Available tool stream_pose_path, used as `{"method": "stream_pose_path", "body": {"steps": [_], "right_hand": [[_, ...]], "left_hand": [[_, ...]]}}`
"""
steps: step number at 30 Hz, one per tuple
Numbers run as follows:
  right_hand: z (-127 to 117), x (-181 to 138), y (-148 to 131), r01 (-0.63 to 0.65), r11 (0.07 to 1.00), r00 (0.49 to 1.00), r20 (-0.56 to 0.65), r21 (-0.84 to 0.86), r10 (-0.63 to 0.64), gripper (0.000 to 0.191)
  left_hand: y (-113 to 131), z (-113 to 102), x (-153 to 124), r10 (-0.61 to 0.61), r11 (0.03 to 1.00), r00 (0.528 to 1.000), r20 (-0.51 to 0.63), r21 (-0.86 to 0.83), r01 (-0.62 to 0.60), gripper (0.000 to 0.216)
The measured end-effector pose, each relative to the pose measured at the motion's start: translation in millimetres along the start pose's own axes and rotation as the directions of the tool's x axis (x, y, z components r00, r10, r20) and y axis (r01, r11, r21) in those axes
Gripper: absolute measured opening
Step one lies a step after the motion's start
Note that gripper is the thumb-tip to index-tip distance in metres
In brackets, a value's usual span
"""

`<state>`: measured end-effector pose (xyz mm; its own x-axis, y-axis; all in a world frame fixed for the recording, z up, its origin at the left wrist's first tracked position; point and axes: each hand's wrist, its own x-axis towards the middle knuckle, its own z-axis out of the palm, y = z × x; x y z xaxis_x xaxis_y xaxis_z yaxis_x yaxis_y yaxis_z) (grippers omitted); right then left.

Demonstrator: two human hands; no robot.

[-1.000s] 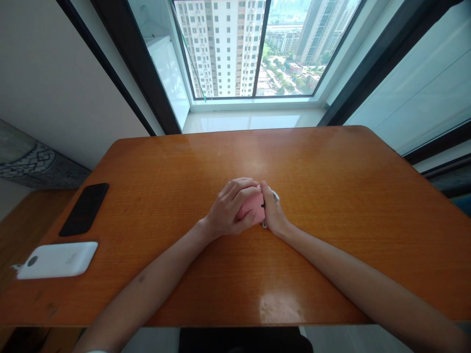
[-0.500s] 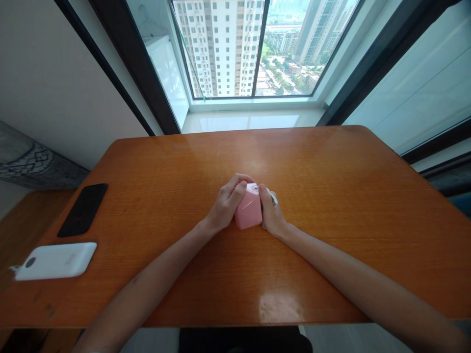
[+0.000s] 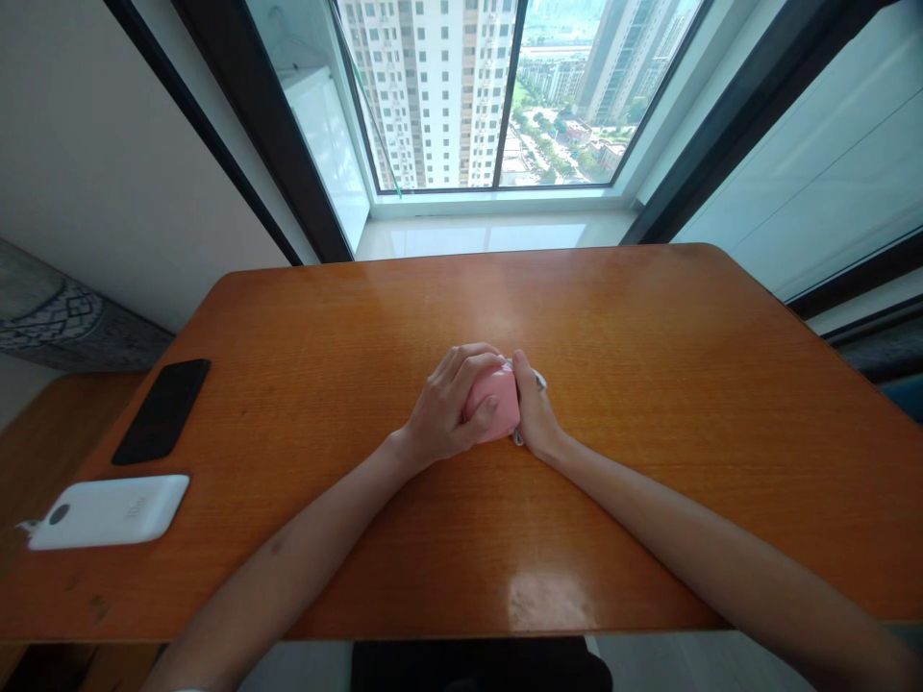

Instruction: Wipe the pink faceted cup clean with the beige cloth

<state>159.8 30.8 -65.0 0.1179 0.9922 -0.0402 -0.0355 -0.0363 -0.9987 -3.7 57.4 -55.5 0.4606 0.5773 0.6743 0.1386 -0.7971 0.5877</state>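
Note:
A small pink case (image 3: 497, 392), box-shaped with rounded corners, is between my hands over the middle of the table. My left hand (image 3: 456, 399) is wrapped over its left side, fingers across the top and thumb along the near face. My right hand (image 3: 535, 411) is closed against its right side, thumb pointing up along the edge. Bits of a white cord or strap (image 3: 540, 381) show beyond the right hand, and a small white loop (image 3: 517, 438) hangs below the case. The right fingers are mostly hidden behind the hand.
The brown wooden table (image 3: 649, 384) stretches to a window with dark frames. At the left lie a black phone (image 3: 162, 411) and a white device (image 3: 112, 511) with a small strap. A grey patterned cushion (image 3: 79, 308) is beyond the left edge.
My left hand has shifted its grip, its thumb sliding down from the top onto the near face. The pink case has turned slightly, and its white top is now mostly covered.

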Motion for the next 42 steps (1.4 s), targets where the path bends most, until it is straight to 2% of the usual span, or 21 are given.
{"method": "stream_pose_path", "body": {"steps": [5,7,9,11,13,15,16,19,21,22,25,28,31,34,38,40,42], "right_hand": [[-2.2,-2.1,5.6,0.062,0.998,0.998,0.000,-0.026,-0.062,0.068],[-2.6,-3.3,5.0,0.092,0.994,0.996,0.020,-0.051,-0.091,0.069],[-2.4,-4.5,2.6,0.121,0.990,0.992,0.044,-0.075,-0.118,0.069],[-1.8,-5.5,-0.4,0.144,0.986,0.988,0.063,-0.088,-0.139,0.070],[-1.2,-6.0,-2.6,0.142,0.985,0.989,0.066,-0.094,-0.136,0.070],[-0.8,-5.6,-3.0,0.125,0.988,0.991,0.067,-0.093,-0.119,0.071],[-0.8,-5.1,-2.5,0.119,0.989,0.992,0.062,-0.088,-0.114,0.071],[-1.2,-2.4,0.9,0.106,0.992,0.994,0.028,-0.064,-0.105,0.069],[-1.6,-0.5,3.0,0.093,0.995,0.996,-0.010,-0.044,-0.094,0.067],[-1.7,0.3,3.7,0.086,0.996,0.996,-0.022,-0.036,-0.086,0.066],[-1.7,1.3,4.0,0.063,0.998,0.998,-0.018,-0.022,-0.064,0.067],[-1.5,0.7,3.0,0.062,0.998,0.998,0.002,-0.027,-0.062,0.068],[-2.1,-0.6,2.9,0.069,0.997,0.997,0.019,-0.035,-0.068,0.069],[-3.2,-2.2,3.3,0.090,0.995,0.995,0.046,-0.049,-0.088,0.071],[-4.0,-3.6,2.6,0.133,0.989,0.989,0.067,-0.066,-0.128,0.069],[-3.7,-4.2,2.0,0.138,0.988,0.988,0.076,-0.073,-0.132,0.068],[-3.2,-4.6,1.4,0.144,0.987,0.987,0.085,-0.073,-0.138,0.067]], "left_hand": [[8.1,0.2,6.2,-0.211,0.965,0.977,-0.015,-0.164,0.206,0.033],[8.3,0.6,8.5,-0.358,0.904,0.934,0.011,-0.247,0.349,0.035],[7.2,1.3,10.2,-0.494,0.814,0.868,0.049,-0.326,0.481,0.040],[6.0,2.3,10.6,-0.559,0.749,0.825,0.077,-0.379,0.543,0.045],[5.2,3.3,9.3,-0.572,0.735,0.816,0.084,-0.388,0.556,0.045],[4.4,4.3,6.1,-0.551,0.771,0.834,0.034,-0.361,0.524,0.045],[3.7,4.7,3.9,-0.509,0.813,0.860,-0.013,-0.336,0.476,0.046],[-0.5,5.0,-3.0,-0.217,0.963,0.970,-0.105,-0.187,0.196,0.050],[-3.8,4.7,-6.1,-0.017,0.997,0.998,-0.064,-0.074,0.012,0.052],[-5.1,4.5,-6.8,0.034,0.999,0.999,-0.038,-0.033,-0.035,0.051],[-5.6,4.1,-5.6,0.048,0.999,0.999,-0.013,0.017,-0.048,0.043],[-1.2,4.3,-2.3,0.008,1.000,0.999,-0.035,-0.021,-0.008,0.036],[5.6,4.6,0.6,-0.080,0.993,0.995,-0.059,-0.087,0.075,0.030],[11.3,5.4,3.6,-0.253,0.953,0.966,-0.051,-0.187,0.240,0.032],[12.7,6.7,9.1,-0.534,0.794,0.845,0.007,-0.338,0.505,0.036],[10.6,7.0,11.1,-0.596,0.728,0.802,0.039,-0.395,0.560,0.039],[8.2,7.4,11.1,-0.616,0.691,0.785,0.067,-0.433,0.579,0.042]]}}
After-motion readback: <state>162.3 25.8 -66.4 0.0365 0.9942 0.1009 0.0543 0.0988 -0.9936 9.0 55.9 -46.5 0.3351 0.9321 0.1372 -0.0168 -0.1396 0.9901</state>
